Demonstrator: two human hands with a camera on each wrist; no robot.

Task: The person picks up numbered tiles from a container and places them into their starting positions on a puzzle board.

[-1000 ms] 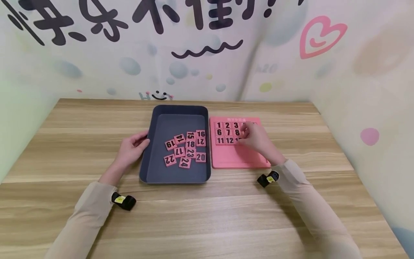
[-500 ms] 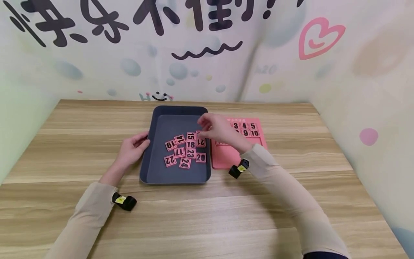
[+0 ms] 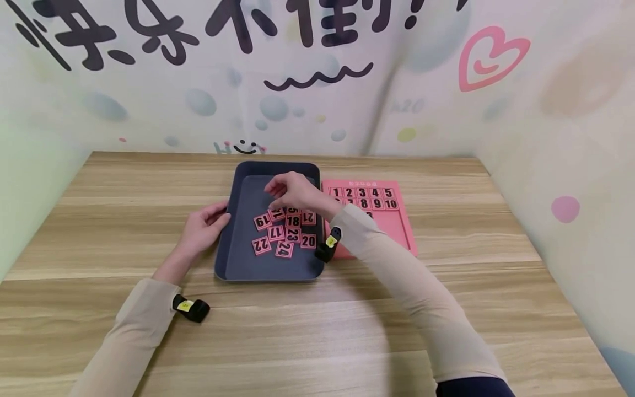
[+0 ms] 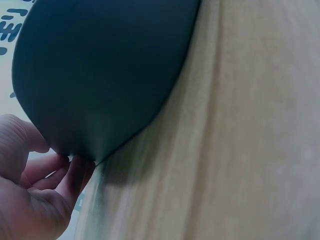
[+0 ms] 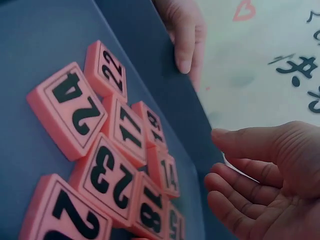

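Observation:
My left hand [image 3: 200, 230] grips the left wall of a dark grey tray [image 3: 248, 267], thumb by the rim. In the left wrist view its fingers [image 4: 75, 175] meet the tray's outer side. Over the tray hovers my right hand [image 3: 297, 193], thumb and fingers apart and holding nothing. Just below it lies the pink tile 14 [image 5: 167, 172], partly covered in the head view. Around it are several pink number tiles, among them tile 19 [image 3: 262, 221], tile 17 [image 3: 275, 233] and tile 18 [image 3: 293, 221]. Tile 16 is hidden by the right hand or wrist.
Right of the tray lies a pink number board [image 3: 397, 226], with tiles in its upper rows and part of it behind the right sleeve. A wooden table [image 3: 297, 331] carries both. A printed wall [image 3: 198, 127] stands behind.
My right hand has moved left from the number board, across the tray's right side, to above tile 14. The left hand has stayed on the tray.

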